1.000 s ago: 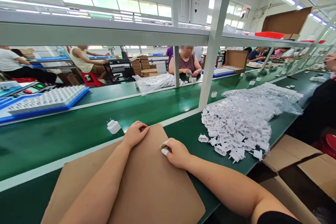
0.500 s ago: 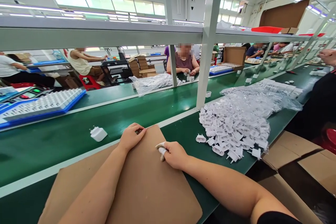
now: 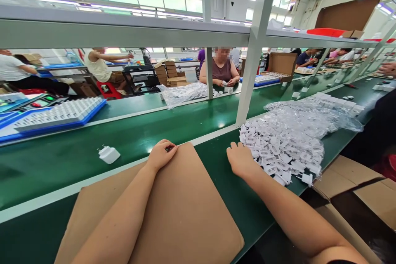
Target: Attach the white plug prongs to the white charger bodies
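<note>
Once on cardboard (image 3: 185, 214), right hand (image 3: 239, 161) at plugs (image 3: 278, 152)

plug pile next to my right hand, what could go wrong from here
1. The plug pile reaches the near edge of the table; the right hand reaching into it could knock pieces off towards the open carton.
2. The cardboard sheet seems to jut past that edge, so it might tip if the left hand lifts.
</note>
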Demonstrator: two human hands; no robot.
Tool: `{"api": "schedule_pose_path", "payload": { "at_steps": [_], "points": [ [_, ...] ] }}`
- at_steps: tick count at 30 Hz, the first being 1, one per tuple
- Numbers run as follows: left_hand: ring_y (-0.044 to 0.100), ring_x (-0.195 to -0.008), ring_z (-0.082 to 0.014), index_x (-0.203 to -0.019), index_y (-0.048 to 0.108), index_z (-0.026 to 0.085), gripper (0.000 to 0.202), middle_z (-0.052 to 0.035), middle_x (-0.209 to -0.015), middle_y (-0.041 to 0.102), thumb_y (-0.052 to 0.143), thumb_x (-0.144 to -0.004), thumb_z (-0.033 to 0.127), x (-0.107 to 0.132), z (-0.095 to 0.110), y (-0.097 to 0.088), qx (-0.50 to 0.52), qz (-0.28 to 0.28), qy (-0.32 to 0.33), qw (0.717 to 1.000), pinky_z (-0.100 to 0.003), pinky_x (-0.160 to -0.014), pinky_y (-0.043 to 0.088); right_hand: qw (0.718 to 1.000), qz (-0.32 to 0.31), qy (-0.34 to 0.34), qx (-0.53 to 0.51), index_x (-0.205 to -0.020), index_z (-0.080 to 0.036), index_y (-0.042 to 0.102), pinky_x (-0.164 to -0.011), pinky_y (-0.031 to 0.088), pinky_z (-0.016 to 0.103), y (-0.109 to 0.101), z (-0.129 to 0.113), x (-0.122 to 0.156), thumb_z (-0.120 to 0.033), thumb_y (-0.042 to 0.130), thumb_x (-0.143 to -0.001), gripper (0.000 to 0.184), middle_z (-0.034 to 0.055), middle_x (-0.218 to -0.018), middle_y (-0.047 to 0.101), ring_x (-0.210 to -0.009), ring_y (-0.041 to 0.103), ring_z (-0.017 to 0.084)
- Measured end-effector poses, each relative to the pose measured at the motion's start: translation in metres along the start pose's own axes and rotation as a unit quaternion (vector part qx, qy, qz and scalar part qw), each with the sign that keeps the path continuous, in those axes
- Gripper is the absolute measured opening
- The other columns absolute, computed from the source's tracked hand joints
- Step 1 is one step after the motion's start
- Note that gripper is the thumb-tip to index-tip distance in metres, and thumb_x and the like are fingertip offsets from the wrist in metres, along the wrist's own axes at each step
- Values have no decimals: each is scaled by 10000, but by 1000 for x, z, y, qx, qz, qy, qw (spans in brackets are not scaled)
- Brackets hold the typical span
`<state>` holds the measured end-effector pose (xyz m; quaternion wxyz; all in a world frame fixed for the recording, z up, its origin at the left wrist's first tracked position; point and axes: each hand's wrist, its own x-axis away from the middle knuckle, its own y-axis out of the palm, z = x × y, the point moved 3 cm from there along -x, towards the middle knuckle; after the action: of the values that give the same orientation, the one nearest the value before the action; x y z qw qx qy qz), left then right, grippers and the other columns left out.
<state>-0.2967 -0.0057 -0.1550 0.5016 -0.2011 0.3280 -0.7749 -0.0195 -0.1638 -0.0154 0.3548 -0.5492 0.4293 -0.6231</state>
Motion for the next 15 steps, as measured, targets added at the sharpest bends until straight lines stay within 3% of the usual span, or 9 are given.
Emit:
{"api": "schedule_pose_path", "payload": {
  "at_steps": [4, 8, 12, 15],
  "points": [
    [667, -871, -228, -809, 737, 223, 337, -74, -955, 707, 588, -879, 517, -1, 0, 0, 5, 1, 0, 1000, -355, -782, 543, 1000, -15, 9, -7, -1002, -131, 690, -812, 503, 411, 4, 4, -1, 67, 689, -698, 363, 212, -1083, 658, -1028, 645, 345],
    [660, -852, -227, -784, 727, 226, 324, -71, -931, 704, 590, -873, 506, -1, 2, -1, 8, 8, 2, 1000, -363, -786, 539, 995, 5, -80, -59, -996, -178, 691, -813, 489, 354, 4, -29, -2, 24, 626, -803, 287, 148, -1125, 660, -1046, 623, 283],
    [658, -837, -222, -779, 727, 216, 338, -73, -915, 700, 584, -872, 508, -1, 4, -2, 13, 11, 4, 1000, -361, -774, 535, 942, 27, -251, -219, -1001, -219, 672, -861, 477, 336, 16, -72, 4, 13, 575, -799, 323, 71, -1077, 673, -1033, 586, 242],
    [657, -843, -222, -784, 734, 211, 346, -73, -908, 702, 585, -864, 512, -2, 2, -2, 13, 16, -1, 1000, -352, -774, 536, 904, 36, -311, -291, -997, -218, 628, -881, 480, 345, 32, -91, 14, -3, 565, -785, 309, 71, -1060, 665, -1035, 567, 244]
  ]
}}
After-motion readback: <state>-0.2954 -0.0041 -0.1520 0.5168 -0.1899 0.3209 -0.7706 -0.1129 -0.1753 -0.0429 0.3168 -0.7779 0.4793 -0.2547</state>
